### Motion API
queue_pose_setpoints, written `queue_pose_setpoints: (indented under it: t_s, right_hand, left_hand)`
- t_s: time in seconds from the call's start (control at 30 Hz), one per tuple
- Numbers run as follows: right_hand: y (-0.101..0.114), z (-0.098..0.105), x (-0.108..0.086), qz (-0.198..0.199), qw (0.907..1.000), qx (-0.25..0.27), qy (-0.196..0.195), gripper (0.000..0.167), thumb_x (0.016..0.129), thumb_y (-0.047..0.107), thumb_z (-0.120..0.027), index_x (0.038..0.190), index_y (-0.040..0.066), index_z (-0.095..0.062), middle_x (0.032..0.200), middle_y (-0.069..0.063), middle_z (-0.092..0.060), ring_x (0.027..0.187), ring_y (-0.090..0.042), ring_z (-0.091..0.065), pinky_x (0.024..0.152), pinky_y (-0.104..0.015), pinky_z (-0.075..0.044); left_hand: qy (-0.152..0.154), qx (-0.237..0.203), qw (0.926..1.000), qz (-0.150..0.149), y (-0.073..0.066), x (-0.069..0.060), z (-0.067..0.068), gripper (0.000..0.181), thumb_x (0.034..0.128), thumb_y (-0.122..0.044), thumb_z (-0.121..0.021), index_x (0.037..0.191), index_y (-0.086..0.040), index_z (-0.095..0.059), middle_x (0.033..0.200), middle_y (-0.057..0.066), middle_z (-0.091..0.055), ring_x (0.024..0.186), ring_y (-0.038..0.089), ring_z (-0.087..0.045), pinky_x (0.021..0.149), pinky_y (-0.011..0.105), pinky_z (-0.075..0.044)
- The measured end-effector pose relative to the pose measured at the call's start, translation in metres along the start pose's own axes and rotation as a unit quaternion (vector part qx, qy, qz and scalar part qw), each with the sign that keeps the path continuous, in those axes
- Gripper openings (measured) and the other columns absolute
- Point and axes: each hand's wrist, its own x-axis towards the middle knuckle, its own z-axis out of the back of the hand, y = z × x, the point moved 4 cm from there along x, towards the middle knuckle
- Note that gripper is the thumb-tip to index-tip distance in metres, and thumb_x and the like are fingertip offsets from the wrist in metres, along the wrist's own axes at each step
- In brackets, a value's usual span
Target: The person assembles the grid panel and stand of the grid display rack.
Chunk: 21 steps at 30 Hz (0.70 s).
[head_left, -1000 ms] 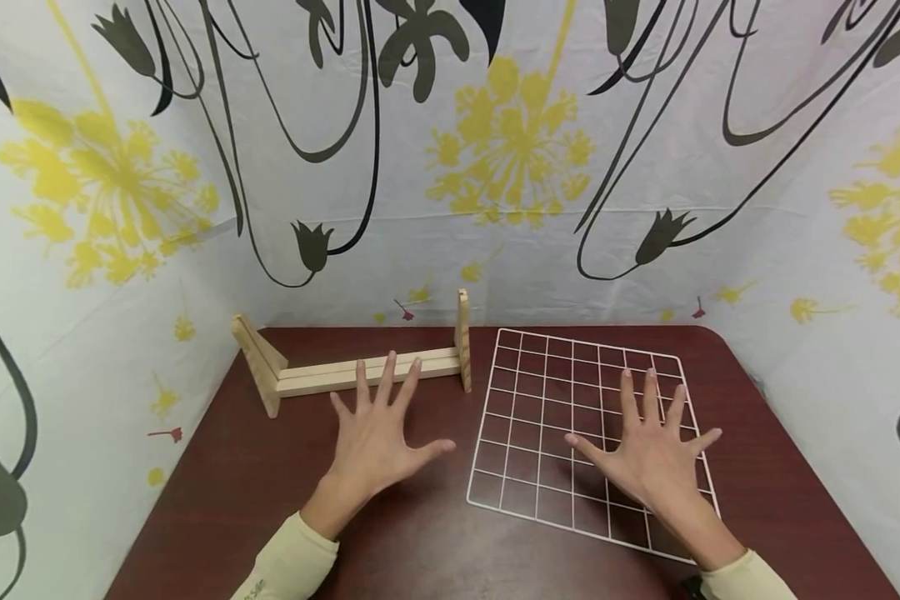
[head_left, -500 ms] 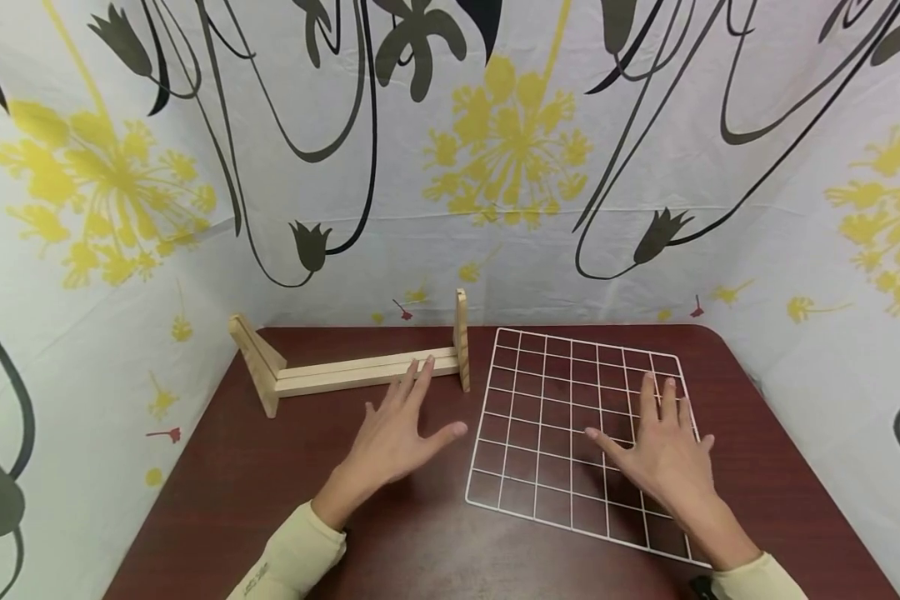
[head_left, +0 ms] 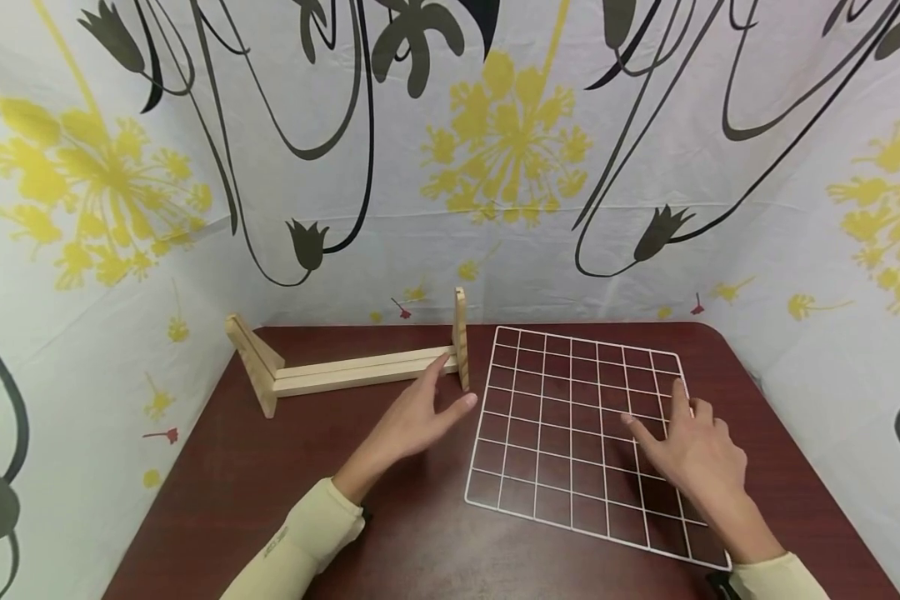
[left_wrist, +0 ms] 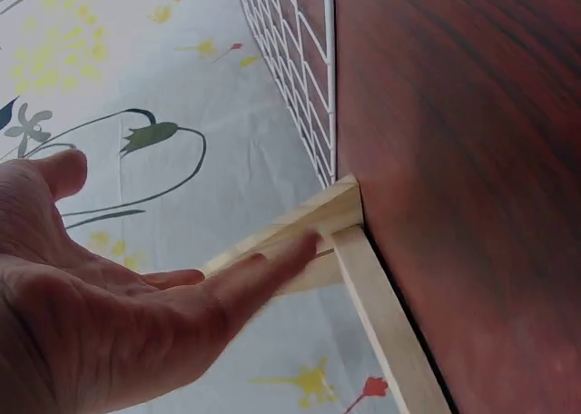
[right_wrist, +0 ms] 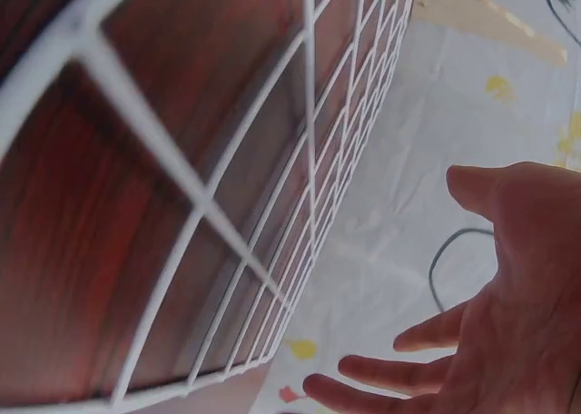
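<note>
A white wire grid panel (head_left: 562, 433) lies flat on the dark red table. My right hand (head_left: 701, 454) hovers over its right edge, fingers loosely bent and apart from the wires in the right wrist view. Left of the grid, toward the back, stands a pale wooden stand (head_left: 360, 371) with a grooved crossbar between two upright end pieces. My left hand (head_left: 417, 412) is in front of the stand's right end, thumb spread from the fingers. Its palm holds nothing in the left wrist view; whether a fingertip touches the wood I cannot tell.
The table (head_left: 420, 533) has a rounded far right corner. A white cloth (head_left: 390, 183) with yellow flowers and dark plant shapes hangs behind the table and along both sides.
Both hands have moved to the right and their spread fingers have relaxed. The left hand is nearer the stand's right end, the right hand nearer the grid's right edge. Stand and grid stay put.
</note>
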Motion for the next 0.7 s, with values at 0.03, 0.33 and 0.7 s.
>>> queue_pose_setpoints:
  t_s: [0.03, 0.33, 0.7]
  right_hand:
    - [-0.004, -0.001, 0.002, 0.000, 1.0000, 0.000, 0.003, 0.111, 0.096, 0.082, -0.047, 0.166, 0.001, -0.017, 0.140, -0.041, -0.043, 0.114, -0.065, -0.052, 0.058, -0.068, -0.048]
    - [-0.041, -0.001, 0.023, -0.005, 0.9995, -0.001, 0.030, 0.105, 0.103, 0.064, -0.052, 0.162, -0.013, -0.010, 0.134, -0.050, -0.037, 0.106, -0.069, -0.053, 0.063, -0.068, -0.050]
    - [-0.067, -0.003, 0.038, -0.017, 0.9904, -0.006, 0.137, 0.097, 0.101, 0.043, -0.057, 0.154, -0.023, -0.010, 0.134, -0.056, -0.040, 0.110, -0.071, -0.054, 0.079, -0.070, -0.051]
  left_hand:
    - [0.013, -0.017, 0.9998, 0.003, 0.001, 0.003, -0.002, 0.093, 0.0975, -0.074, -0.055, 0.170, -0.030, -0.017, 0.170, 0.010, -0.041, 0.136, 0.035, -0.064, 0.114, 0.058, -0.050]
    - [0.118, -0.225, 0.9639, 0.081, 0.012, 0.025, -0.014, 0.077, 0.1063, -0.057, -0.055, 0.158, -0.004, -0.037, 0.146, 0.030, -0.060, 0.114, 0.043, -0.074, 0.084, 0.045, -0.066]
    - [0.145, -0.194, 0.9593, 0.145, 0.019, 0.040, -0.035, 0.075, 0.1048, -0.062, -0.054, 0.138, 0.005, -0.058, 0.119, 0.023, -0.075, 0.101, 0.032, -0.078, 0.063, 0.042, -0.066]
